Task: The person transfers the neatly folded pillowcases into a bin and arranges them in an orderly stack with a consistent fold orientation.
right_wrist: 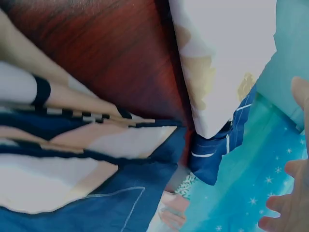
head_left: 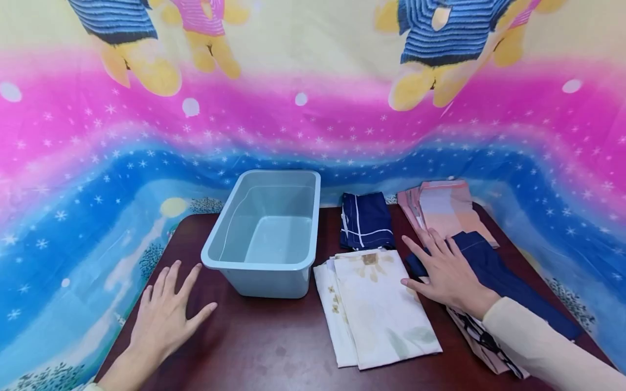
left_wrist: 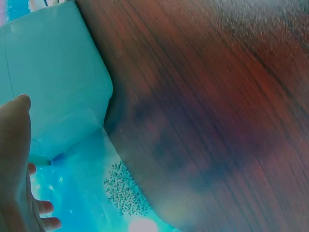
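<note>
My left hand (head_left: 163, 315) is held with fingers spread, to the left of a light blue plastic tub (head_left: 266, 285), and holds nothing. In the left wrist view its thumb (left_wrist: 14, 145) shows in front of the tub (left_wrist: 58, 77). My right hand (head_left: 445, 271), fingers spread too, is over the left part of a folded navy cloth (head_left: 508, 277); I cannot tell whether it touches. Left of that hand lies a folded white cloth with flower print (head_left: 381, 309). Its pale fabric (right_wrist: 227, 48) and the navy and beige patterned folds (right_wrist: 96, 145) appear in the right wrist view.
Behind the white cloth lies a folded navy cloth with white lines (head_left: 367, 220). A pink and peach folded cloth (head_left: 445, 206) is at the back right. All rest on a dark reddish wooden table (head_left: 264, 342). A printed curtain (head_left: 313, 125) hangs around its back and sides.
</note>
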Action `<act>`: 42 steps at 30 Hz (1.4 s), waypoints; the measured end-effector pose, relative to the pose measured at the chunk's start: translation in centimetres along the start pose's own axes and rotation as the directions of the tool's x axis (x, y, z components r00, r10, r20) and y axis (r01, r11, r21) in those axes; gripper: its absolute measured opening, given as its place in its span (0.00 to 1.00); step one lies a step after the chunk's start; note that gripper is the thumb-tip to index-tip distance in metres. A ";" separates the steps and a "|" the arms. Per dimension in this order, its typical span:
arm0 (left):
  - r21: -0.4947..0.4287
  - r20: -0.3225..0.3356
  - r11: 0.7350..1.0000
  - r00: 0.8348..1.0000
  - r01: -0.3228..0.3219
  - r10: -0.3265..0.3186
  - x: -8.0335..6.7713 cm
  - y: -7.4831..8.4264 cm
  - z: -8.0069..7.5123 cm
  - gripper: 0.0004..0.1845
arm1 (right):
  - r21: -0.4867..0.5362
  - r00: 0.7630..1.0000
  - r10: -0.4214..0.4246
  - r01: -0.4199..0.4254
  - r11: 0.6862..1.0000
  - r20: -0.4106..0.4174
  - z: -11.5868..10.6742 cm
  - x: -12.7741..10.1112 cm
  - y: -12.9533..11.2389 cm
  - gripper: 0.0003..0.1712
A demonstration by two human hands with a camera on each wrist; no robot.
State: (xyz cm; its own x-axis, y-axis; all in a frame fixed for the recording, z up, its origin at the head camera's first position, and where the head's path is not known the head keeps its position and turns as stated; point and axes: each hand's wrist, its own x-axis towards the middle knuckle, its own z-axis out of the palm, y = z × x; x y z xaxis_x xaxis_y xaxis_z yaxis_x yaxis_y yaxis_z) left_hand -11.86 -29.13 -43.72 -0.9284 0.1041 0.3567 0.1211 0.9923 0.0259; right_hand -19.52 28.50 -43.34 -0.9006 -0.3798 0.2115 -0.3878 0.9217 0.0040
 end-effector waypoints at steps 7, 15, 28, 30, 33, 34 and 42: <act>0.006 0.003 1.000 1.000 -0.024 0.024 0.2 0.6 0.0 0.47 | 0.009 1.000 0.018 -0.018 1.000 -0.022 0.1 0.1 -0.1 0.55; -0.001 -0.021 0.999 0.998 -0.055 0.055 0.2 1.7 -0.1 0.40 | 0.056 0.998 0.056 -0.056 0.997 -0.004 -0.2 0.0 -0.2 0.49; -0.056 0.025 0.998 0.999 -0.021 0.023 0.0 3.4 0.8 0.31 | 0.159 0.994 0.084 -0.094 0.983 0.070 -0.2 -0.4 -0.6 0.38; -0.074 0.035 0.997 0.999 -0.009 0.012 0.0 3.7 0.9 0.30 | 0.175 0.993 0.088 -0.100 0.980 0.076 -0.2 -0.4 -0.6 0.37; -0.097 0.035 0.995 0.999 -0.003 0.007 0.0 4.2 1.0 0.28 | 0.198 0.992 0.093 -0.109 0.974 0.089 -0.1 -0.5 -0.7 0.35; -0.105 0.032 0.994 0.999 -0.004 0.008 0.0 4.3 1.1 0.28 | 0.208 0.991 0.096 -0.114 0.971 0.095 -0.1 -0.4 -0.7 0.35; -0.169 0.028 0.986 1.000 -0.002 0.007 0.0 5.5 1.3 0.25 | 0.295 0.977 0.126 -0.173 0.940 0.173 0.1 0.0 -0.7 0.34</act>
State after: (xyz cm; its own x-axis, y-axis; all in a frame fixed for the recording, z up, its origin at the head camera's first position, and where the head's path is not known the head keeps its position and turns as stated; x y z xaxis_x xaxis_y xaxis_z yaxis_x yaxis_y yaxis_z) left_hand -11.65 -23.55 -44.75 -0.9370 0.1127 0.3305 0.1806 0.9665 0.1824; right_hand -19.22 27.82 -43.45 -0.9624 -0.2688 0.0385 -0.2666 0.9086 -0.3215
